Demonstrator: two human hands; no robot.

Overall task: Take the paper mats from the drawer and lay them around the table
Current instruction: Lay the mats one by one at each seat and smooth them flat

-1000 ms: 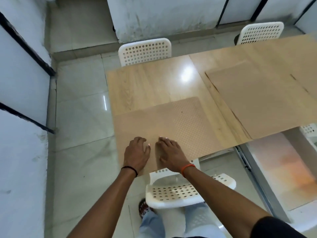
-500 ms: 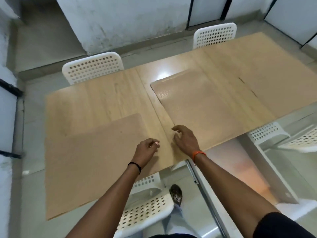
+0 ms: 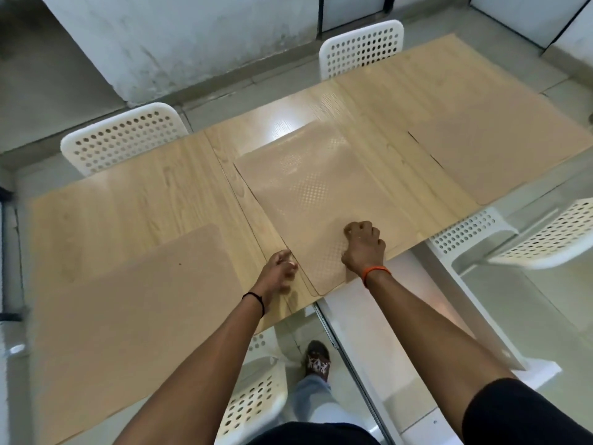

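Observation:
Three tan paper mats lie on the light wooden table (image 3: 144, 194): a left mat (image 3: 128, 316), a dotted middle mat (image 3: 314, 194) and a right mat (image 3: 500, 155). My right hand (image 3: 362, 245) is curled into a fist and rests knuckles-down on the middle mat near its front edge. My left hand (image 3: 279, 268) is blurred, with fingers bunched at that mat's near left edge; whether it pinches the edge is unclear. The white drawer (image 3: 401, 316) stands pulled out under the table's front edge, below my right forearm.
White perforated chairs stand at the far side (image 3: 125, 139) (image 3: 362, 43), at the near right (image 3: 465, 232) (image 3: 552, 232), and one near my legs (image 3: 256, 396). My foot (image 3: 317, 361) is on the tiled floor beside the drawer.
I have moved right from the left mat to the middle mat. My right hand now rests as a fist on the middle mat, and my left hand has reached its left edge.

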